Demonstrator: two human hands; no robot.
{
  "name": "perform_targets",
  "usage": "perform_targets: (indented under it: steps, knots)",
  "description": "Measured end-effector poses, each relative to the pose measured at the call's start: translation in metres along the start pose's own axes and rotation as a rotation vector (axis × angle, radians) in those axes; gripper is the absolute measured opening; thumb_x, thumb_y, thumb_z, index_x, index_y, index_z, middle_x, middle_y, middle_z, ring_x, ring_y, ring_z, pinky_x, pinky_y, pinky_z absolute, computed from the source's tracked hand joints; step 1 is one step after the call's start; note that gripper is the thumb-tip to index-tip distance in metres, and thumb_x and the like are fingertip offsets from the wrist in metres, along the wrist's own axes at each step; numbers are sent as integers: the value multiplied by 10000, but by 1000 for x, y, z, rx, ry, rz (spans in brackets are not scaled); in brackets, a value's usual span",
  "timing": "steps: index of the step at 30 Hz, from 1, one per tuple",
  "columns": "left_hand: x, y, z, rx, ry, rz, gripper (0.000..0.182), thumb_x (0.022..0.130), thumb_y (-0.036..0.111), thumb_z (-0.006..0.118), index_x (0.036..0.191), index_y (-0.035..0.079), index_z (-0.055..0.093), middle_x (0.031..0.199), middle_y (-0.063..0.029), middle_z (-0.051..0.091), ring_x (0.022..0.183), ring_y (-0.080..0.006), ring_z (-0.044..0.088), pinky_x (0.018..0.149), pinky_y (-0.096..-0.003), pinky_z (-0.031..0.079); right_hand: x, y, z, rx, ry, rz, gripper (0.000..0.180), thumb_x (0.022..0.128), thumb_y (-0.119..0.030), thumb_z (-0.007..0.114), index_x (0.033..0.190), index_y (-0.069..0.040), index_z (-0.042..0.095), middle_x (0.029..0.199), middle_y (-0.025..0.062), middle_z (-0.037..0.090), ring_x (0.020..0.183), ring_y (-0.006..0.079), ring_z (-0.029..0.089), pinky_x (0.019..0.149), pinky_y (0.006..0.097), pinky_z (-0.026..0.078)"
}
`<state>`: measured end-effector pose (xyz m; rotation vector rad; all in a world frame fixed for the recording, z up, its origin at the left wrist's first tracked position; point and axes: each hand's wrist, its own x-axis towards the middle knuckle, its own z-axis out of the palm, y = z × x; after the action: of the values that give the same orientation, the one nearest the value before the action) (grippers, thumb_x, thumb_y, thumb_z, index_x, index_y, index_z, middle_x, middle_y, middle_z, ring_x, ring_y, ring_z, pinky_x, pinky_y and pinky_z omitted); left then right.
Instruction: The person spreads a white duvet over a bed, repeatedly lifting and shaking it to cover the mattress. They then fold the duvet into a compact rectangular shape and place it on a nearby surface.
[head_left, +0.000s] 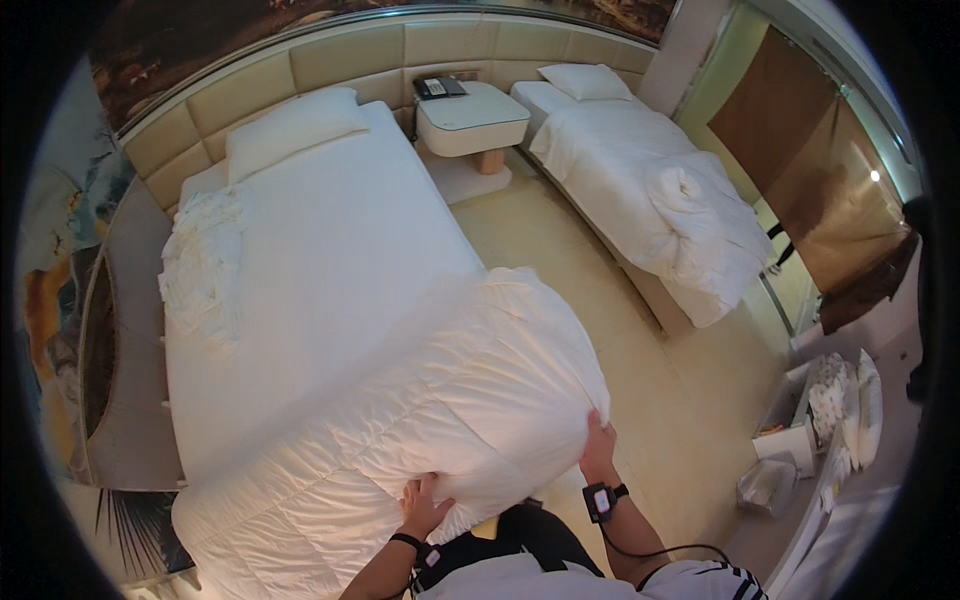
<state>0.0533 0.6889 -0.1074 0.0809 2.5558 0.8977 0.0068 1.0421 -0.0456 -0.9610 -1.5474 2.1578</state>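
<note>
A thick white quilted duvet (420, 405) is bunched across the foot of the nearer bed. My right hand (598, 448) grips the duvet's edge at its right corner, beside the floor. Lying on top of the duvet near my body, my left hand (425, 508) has its thumb and fingers apart, the fingertips pressing a dent into the cloth. Beyond the duvet, a smooth white sheet (330, 262) covers the mattress. A white pillow (292, 131) rests at its head, and a crumpled white cloth (206, 259) lies along the left side.
A second bed holds a pillow (586, 81) and a rumpled duvet (652, 195). Between the beds stands a white nightstand (474, 120) with a telephone (440, 87). At right are a white bin (787, 442), a plastic-wrapped bundle (766, 484) and a brown curtain (817, 165). Tiled floor (637, 375) separates the beds.
</note>
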Motion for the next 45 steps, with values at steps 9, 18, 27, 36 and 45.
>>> perform_targets:
  steps: [9, 18, 27, 36, 45]
  knots:
    - [21, 26, 77, 223, -112, -557, 839, 767, 427, 646, 1414, 114, 214, 1401, -250, 245, 1290, -406, 253, 1026, -528, 244, 114, 111, -87, -1129, -325, 12, 579, 879, -484, 499, 846, 79, 630, 710, 171, 655, 696, 287, 642, 688, 376, 488]
    - [77, 186, 181, 5, -221, -373, 752, 812, 558, 494, 1264, -41, 440, 1296, -276, 434, 1233, -368, 402, 1026, -424, 310, 208, 16, -128, -753, -682, 451, 486, 905, -394, 467, 722, 26, 630, 702, 133, 646, 581, 232, 617, 590, 347, 491]
    - [135, 229, 179, -757, -404, -641, 710, 851, 596, 459, 949, -99, 566, 694, -225, 613, 571, -299, 627, 550, -396, 505, 311, -26, -80, -807, -743, 120, 256, 828, -185, 489, 702, 19, 579, 653, 133, 607, 567, 247, 576, 558, 373, 467]
    - [145, 241, 235, -1321, -313, -875, 918, 802, 712, 425, 1386, 18, 281, 1383, -198, 353, 1052, -374, 534, 860, -430, 479, 367, -40, 56, -1018, -960, -14, 305, 808, -178, 518, 589, 33, 553, 578, 148, 548, 500, 275, 477, 522, 414, 393]
    - [214, 308, 307, -2003, 1119, -1011, 612, 833, 480, 604, 1226, 29, 479, 1109, -134, 582, 971, -279, 576, 797, -406, 488, 459, 65, 276, -960, -1096, -63, 473, 793, -325, 584, 1122, 15, 563, 1157, 247, 553, 1072, 374, 536, 896, 397, 436]
